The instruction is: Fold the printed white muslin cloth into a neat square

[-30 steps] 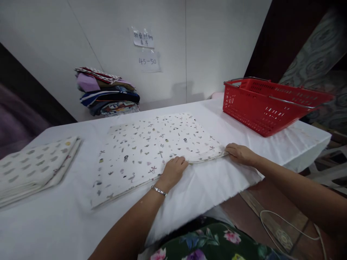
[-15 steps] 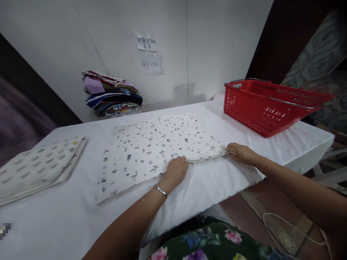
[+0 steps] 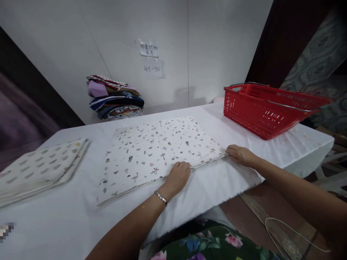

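Note:
A folded white cloth [image 3: 151, 151] with small flamingo and palm prints lies flat in front of me, its layers showing along the near edge. My left hand [image 3: 179, 176] closes over that near edge around the middle, thumb side hidden. At the cloth's near right corner, my right hand [image 3: 240, 155] pinches the fabric with its fingers together. Off to the left rests another folded cloth [image 3: 46, 162], white with grey cloud-like shapes, apart from both hands.
A red plastic basket [image 3: 249, 113] with metal handles stands at the back right of the white-covered table [image 3: 211, 191]. Several folded fabrics [image 3: 116, 97] are piled by the wall at the back left. Two paper signs [image 3: 153, 68] hang on the wall.
The cloth's near edge between my hands now lies straighter. Both hands stay on it, nearly in place; the view has shifted slightly.

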`<state>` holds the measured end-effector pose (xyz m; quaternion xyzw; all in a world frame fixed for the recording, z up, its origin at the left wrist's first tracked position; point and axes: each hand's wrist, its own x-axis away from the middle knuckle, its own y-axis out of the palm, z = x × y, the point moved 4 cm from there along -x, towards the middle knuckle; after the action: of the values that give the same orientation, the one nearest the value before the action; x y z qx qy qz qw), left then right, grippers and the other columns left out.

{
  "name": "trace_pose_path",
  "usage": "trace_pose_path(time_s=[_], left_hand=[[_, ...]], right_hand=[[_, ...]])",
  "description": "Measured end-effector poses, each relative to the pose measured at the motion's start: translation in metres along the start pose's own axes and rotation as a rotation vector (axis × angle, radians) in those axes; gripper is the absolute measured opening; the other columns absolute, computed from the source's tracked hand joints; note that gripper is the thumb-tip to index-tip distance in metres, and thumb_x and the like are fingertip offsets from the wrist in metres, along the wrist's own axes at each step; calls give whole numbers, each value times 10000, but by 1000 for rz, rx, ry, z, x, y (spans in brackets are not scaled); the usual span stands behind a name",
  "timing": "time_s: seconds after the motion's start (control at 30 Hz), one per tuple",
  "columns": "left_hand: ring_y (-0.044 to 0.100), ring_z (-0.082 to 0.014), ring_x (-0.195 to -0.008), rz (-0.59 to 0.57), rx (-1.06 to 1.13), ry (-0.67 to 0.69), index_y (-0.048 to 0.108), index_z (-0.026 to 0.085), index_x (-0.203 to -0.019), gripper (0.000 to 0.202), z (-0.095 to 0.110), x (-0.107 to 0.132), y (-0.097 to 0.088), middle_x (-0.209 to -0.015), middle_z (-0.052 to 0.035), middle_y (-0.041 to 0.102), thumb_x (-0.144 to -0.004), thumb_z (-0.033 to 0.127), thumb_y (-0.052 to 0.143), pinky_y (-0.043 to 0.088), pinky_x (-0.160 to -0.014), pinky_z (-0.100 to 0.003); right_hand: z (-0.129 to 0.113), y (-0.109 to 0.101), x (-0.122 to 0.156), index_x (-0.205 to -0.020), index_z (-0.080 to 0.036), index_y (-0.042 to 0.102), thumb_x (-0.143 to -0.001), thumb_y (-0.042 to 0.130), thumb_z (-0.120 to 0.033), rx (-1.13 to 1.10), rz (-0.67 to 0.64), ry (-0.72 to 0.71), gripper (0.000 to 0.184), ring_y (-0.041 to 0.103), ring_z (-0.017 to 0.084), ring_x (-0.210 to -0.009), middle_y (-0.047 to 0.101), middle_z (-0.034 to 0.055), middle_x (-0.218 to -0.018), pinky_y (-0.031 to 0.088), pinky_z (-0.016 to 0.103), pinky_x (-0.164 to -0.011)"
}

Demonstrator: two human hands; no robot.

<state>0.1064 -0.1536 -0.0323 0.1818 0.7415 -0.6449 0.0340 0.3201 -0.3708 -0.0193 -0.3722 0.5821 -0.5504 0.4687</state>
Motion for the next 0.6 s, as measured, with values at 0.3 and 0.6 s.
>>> trace_pose_path(time_s=[0.3,0.6], left_hand=[[498,-188,-821,-16,139,-89,527,170,-837,229,1,2,11,-877,-54,557,-814,-3,379,434,-766,-339],[498,-203,-866,-50,164,-106,517,184,-961,303,1,-6,8,-930,-52,548,-772,-20,398,440,-751,-352]], right_hand=[[1,10,7,-1040,-153,593,-852,380,-175,1,54,32,285,555,223,-936,585,134,-1051,477,348,-789],[-10,12,8,-1029,-138,600,-846,377,-116,41,-17,66,290,560,220,-906,602,123,-1002,486,352,-781]])
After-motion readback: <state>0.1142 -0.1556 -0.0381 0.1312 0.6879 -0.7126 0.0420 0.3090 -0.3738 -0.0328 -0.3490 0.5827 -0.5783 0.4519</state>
